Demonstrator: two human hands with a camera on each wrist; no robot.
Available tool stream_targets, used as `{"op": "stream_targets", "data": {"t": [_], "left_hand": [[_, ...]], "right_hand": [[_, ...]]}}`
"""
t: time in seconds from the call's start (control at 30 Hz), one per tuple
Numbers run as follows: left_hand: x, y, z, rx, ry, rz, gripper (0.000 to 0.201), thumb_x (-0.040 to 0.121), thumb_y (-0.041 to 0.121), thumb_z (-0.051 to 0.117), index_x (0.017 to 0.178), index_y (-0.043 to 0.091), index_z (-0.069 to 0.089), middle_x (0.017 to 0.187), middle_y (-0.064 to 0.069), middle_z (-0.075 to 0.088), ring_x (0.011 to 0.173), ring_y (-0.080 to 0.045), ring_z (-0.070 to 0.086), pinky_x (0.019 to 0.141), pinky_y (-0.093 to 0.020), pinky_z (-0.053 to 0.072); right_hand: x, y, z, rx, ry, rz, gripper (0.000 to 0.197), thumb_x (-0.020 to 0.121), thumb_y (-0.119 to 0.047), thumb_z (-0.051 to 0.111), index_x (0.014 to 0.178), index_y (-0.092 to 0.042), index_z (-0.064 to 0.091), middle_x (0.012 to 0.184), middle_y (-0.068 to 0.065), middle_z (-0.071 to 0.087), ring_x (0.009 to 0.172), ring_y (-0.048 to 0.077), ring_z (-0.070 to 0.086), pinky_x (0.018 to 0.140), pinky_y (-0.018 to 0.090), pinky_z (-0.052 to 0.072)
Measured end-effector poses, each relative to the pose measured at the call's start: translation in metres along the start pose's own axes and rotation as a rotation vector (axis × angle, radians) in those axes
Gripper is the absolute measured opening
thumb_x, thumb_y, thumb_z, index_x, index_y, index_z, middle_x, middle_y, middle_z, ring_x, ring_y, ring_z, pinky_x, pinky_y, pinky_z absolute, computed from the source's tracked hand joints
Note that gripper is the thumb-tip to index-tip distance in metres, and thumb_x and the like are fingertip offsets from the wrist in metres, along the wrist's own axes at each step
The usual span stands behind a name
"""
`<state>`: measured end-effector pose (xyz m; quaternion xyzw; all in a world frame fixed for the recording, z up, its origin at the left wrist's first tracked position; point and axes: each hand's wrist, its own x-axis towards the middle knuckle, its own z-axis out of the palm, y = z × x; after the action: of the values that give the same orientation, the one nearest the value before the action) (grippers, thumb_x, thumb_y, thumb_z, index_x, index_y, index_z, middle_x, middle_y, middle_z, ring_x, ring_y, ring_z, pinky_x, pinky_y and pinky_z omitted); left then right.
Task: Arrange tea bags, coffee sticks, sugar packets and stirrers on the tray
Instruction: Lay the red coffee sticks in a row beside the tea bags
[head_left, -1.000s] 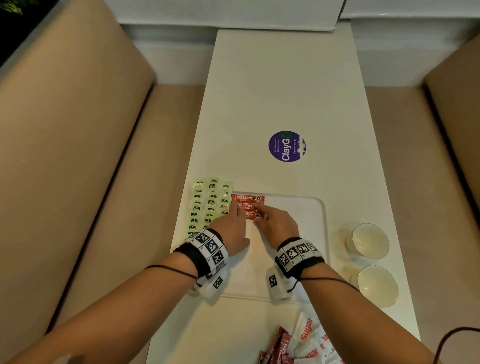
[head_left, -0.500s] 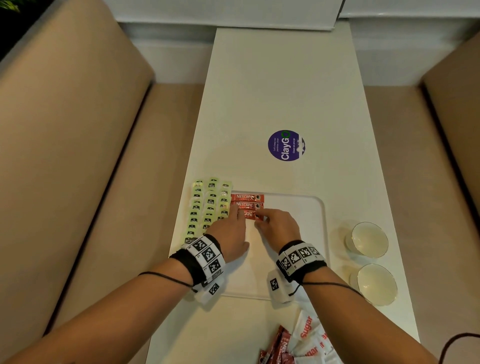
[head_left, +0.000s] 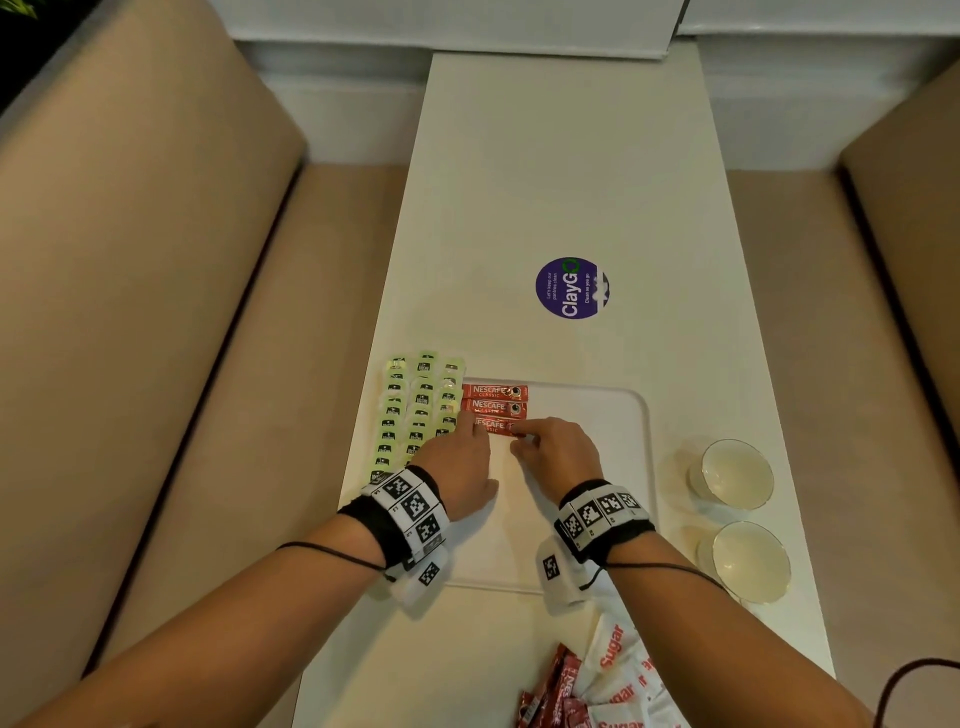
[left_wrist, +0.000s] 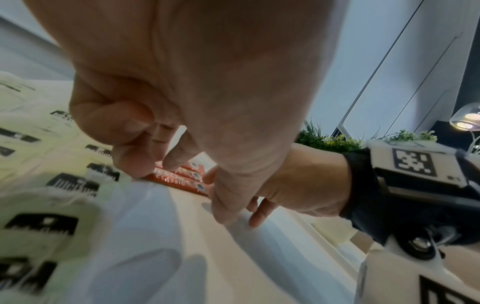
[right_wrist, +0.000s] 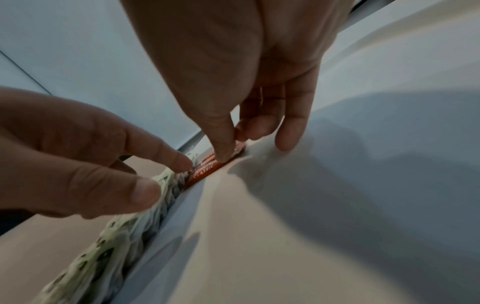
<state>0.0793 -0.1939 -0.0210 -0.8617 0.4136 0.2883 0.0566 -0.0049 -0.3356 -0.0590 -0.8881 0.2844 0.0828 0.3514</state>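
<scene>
A white tray lies on the table. Rows of green tea bags fill its left side. Beside them, three red coffee sticks lie one below another at the far end. My left hand presses its fingertips on the left end of the nearest coffee stick. My right hand pinches that stick's right end between thumb and finger. The stick lies flat on the tray, tight against the one above it.
Two white bowls stand right of the tray. A pile of sugar packets and loose coffee sticks lies at the table's near edge. A purple sticker marks the table's middle. Beige benches flank the table.
Both hands have stayed on the nearest coffee stick, shifting only slightly as they nudge it against the stick above.
</scene>
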Motion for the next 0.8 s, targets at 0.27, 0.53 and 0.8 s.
{"op": "stream_targets", "data": {"t": [0.27, 0.53, 0.8], "left_hand": [[-0.028, -0.003, -0.008, -0.092, 0.014, 0.072, 0.054, 0.096, 0.049, 0.052, 0.140, 0.017, 0.046, 0.135, -0.005, 0.046, 0.106, -0.025, 0.061, 0.087, -0.039, 0.052], [-0.080, 0.021, 0.018, -0.181, -0.077, 0.157, 0.040, 0.097, 0.049, 0.054, 0.129, 0.024, 0.055, 0.111, 0.005, 0.062, 0.097, -0.015, 0.058, 0.081, -0.031, 0.045], [-0.105, 0.041, 0.074, -0.150, -0.204, 0.256, 0.040, 0.093, 0.050, 0.059, 0.122, 0.023, 0.058, 0.101, 0.006, 0.066, 0.085, -0.013, 0.053, 0.070, -0.030, 0.039]], "right_hand": [[-0.037, 0.000, -0.029, 0.068, -0.064, -0.098, 0.032, 0.097, -0.036, 0.064, 0.128, -0.029, 0.067, 0.088, -0.009, 0.068, 0.082, 0.010, 0.062, 0.081, 0.026, 0.050], [-0.121, 0.035, -0.040, 0.003, -0.207, -0.175, 0.027, 0.096, -0.044, 0.063, 0.121, -0.037, 0.068, 0.091, -0.018, 0.062, 0.080, -0.001, 0.058, 0.081, 0.023, 0.049], [-0.179, 0.061, -0.016, -0.180, -0.429, -0.200, 0.033, 0.093, -0.042, 0.067, 0.125, -0.036, 0.066, 0.107, -0.012, 0.058, 0.085, 0.005, 0.056, 0.075, 0.024, 0.043]]}}
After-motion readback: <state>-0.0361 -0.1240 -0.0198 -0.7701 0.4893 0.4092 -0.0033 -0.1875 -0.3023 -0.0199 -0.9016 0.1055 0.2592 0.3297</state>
